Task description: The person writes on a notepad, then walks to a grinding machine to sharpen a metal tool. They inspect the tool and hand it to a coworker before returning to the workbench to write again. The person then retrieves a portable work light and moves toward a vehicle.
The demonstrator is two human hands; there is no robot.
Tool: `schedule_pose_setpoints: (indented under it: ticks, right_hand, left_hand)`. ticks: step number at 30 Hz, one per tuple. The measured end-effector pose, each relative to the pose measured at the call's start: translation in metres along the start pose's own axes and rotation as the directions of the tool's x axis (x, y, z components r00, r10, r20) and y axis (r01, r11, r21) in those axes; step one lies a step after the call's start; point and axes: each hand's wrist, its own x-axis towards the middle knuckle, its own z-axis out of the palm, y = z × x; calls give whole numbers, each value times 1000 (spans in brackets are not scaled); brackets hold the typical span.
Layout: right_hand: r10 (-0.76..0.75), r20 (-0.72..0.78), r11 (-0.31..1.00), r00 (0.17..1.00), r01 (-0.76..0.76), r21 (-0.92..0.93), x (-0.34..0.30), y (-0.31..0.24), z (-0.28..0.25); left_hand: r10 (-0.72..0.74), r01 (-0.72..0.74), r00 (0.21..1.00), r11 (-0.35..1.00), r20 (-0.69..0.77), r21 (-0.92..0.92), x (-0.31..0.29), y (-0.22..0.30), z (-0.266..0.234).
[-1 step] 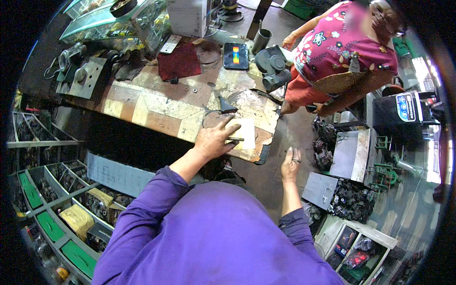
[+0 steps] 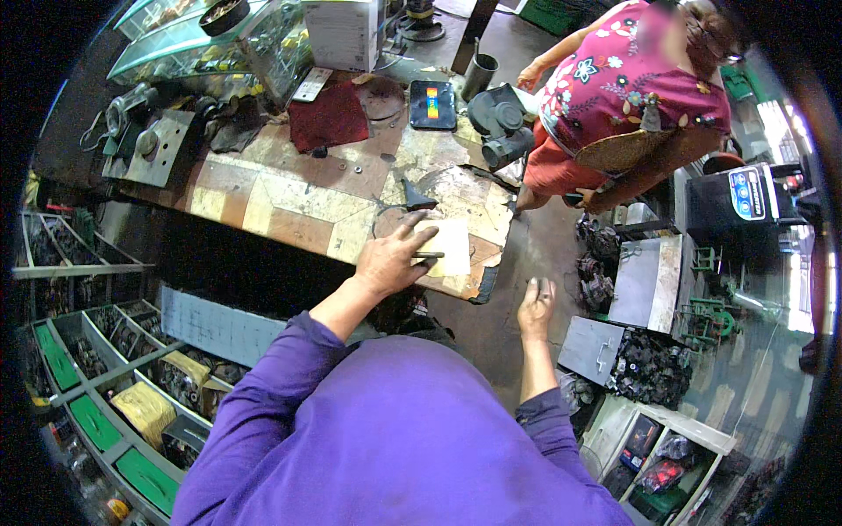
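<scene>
My left hand [image 2: 390, 259] lies flat on the worn wooden workbench [image 2: 289, 206] with its fingers spread. Its fingertips rest at the edge of a pale sheet of card [image 2: 453, 245]. A thin dark stick [image 2: 430, 255] lies on the card by my thumb. A small black pointed tool [image 2: 414, 195] stands just beyond the fingers. My right hand [image 2: 535, 307] hangs free off the bench's near corner, over the floor, with loose fingers and nothing in it. Purple sleeves cover both my arms.
A person in a pink flowered top [image 2: 631, 79] stands at the bench's far right. On the bench lie a red cloth [image 2: 329, 118], a phone with a lit screen [image 2: 432, 103] and black machine parts [image 2: 500, 123]. Parts bins [image 2: 88, 386] line my left; metal boxes [image 2: 645, 280] sit right.
</scene>
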Motion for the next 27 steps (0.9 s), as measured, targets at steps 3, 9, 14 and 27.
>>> schedule_pose_setpoints:
  ticks: [3,9,14,27]
  right_hand:
    - [215,216,946,952,-258,197,-17,-7,-14]
    - [31,381,964,924,-128,232,-28,-100,-31]
    - [-429,583,826,689,37,563,-25,-184,-19]
    - [144,344,988,928,-152,-5,21,-144,8]
  left_hand:
    - [-71,55,987,992,-145,-112,-6,-13,-18]
    - [-368,498,867,664,336,-558,-42,-41,-67]
    - [-172,522,853,308,493,-796,-66,-36,-75]
    - [-618,455,786,540,33,-708,-129,-142,-85]
